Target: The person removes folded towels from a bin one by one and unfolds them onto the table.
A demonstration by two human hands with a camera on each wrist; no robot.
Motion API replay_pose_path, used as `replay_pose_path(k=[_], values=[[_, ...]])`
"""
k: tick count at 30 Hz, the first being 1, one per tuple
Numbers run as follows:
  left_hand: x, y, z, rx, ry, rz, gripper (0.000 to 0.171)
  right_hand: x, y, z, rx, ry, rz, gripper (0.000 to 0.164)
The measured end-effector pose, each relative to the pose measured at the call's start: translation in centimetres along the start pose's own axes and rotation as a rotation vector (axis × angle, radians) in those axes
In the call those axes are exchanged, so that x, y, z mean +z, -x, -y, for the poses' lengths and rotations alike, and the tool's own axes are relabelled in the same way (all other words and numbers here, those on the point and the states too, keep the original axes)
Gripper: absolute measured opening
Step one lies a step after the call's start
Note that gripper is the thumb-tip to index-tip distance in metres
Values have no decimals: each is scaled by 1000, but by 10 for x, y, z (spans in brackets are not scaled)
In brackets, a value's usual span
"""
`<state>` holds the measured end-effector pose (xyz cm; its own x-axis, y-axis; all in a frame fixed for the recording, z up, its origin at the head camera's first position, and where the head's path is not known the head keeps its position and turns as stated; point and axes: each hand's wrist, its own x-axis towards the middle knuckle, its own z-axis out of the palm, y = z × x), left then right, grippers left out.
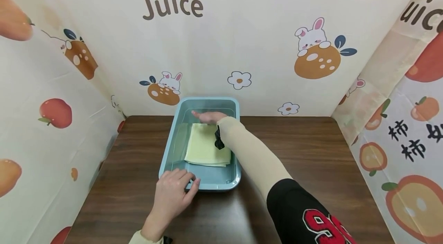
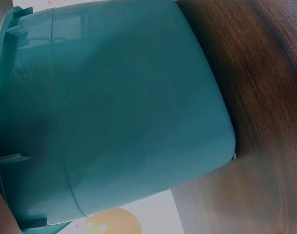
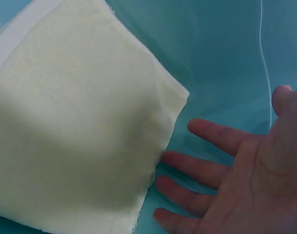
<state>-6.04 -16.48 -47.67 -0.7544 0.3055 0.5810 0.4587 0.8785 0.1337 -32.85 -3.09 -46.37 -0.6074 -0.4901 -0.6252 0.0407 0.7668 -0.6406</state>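
A folded pale yellow cloth (image 1: pixel 207 146) lies in layers on the floor of a blue plastic bin (image 1: pixel 167 151). My right hand (image 1: pixel 209 117) reaches into the bin at the cloth's far edge. In the right wrist view its fingers (image 3: pixel 197 169) are straight and spread, the tips right at the edge of the cloth (image 3: pixel 80 112), with nothing in the grasp. My left hand (image 1: pixel 175 190) holds the bin's near left rim, fingers bent over it. The left wrist view looks at the outer wall of the bin (image 2: pixel 138 97); only a sliver of the hand shows there.
The bin stands on a dark brown wooden table (image 1: pixel 294 151), its far end close to a printed fabric backdrop (image 1: pixel 214 44). Similar fruit-printed sheets hang at the left (image 1: pixel 45 140) and right (image 1: pixel 398 140) sides.
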Motion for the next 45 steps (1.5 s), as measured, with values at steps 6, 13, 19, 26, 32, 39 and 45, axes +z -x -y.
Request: replay_pose_path(k=[6,13,19,26,32,39,45], values=[[0,0,-2,12,9,-16,38,4,4,-3,33,7,20,87],[-1,2,-1,14,23,-28,39,12,7,1,72,80,-9,91],[-2,2,-1,14,24,-31,37,14,1,3,55,270,-23,76],[-2,3,0,7,27,-28,35,16,-4,-1,92,203,22,74],[1,2,-1,10,26,-40,39,13,-3,-3,121,323,89,66],[1,2,-3,11,18,-38,38,13,-1,-2,85,390,156,46],[1,3,-3,4,14,-46,38,13,3,7,33,384,187,36]])
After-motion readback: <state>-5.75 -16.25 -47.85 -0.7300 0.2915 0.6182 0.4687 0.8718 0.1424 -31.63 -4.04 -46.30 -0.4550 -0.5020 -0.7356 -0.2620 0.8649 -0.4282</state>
